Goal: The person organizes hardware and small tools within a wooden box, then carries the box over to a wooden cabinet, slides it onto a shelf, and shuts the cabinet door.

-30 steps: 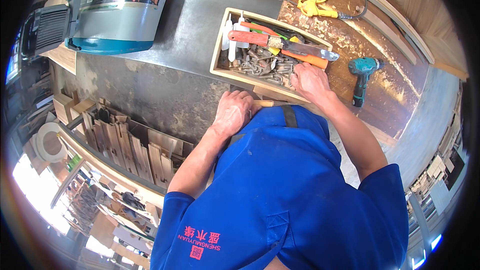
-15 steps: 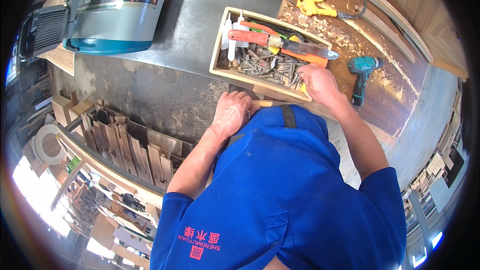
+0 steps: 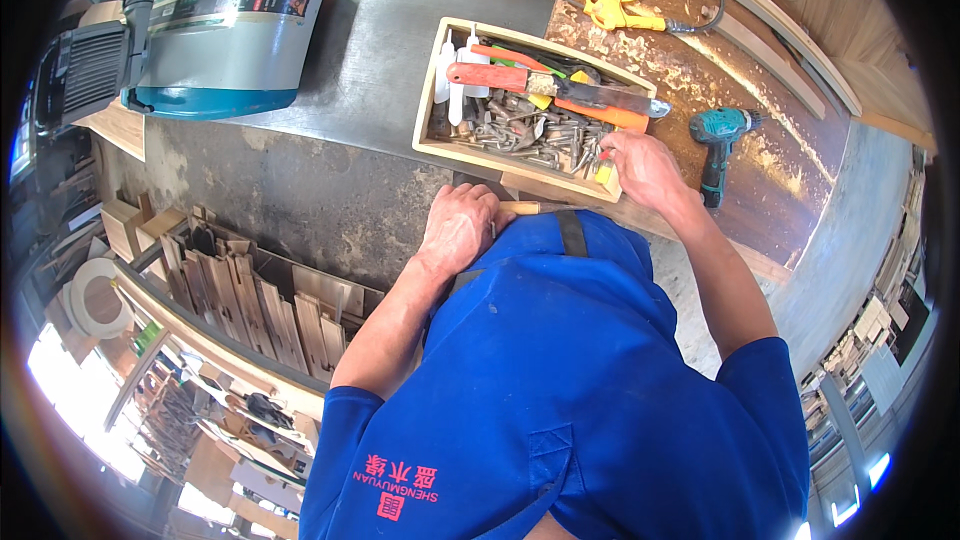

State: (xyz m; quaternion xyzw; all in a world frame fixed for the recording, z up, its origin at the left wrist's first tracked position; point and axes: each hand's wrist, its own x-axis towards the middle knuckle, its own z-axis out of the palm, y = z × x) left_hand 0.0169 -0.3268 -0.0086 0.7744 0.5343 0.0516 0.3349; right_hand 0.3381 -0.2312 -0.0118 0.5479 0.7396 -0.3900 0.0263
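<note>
A shallow wooden box on the bench holds loose screws and bits, a red-handled saw-like tool, an orange-handled tool and white nozzle bottles. Over its right front corner, my right hand has thumb and fingers pinched together among the hardware. A speck of red shows at the fingertips, too small to name. My left hand is closed in front of the box, close to my waist. From under it sticks out a short light wooden piece; the rest is hidden.
Right of the box lies a teal cordless drill. Behind it, a yellow air blow gun with its hose rests on the sawdust-covered board. A grey and teal machine stands at the far left. Wood offcuts are stacked at left.
The view has shifted slightly, moving the bench items a little to the left in the picture. My right fingertips stay at the box corner, where a red speck now shows. My left hand keeps its place.
</note>
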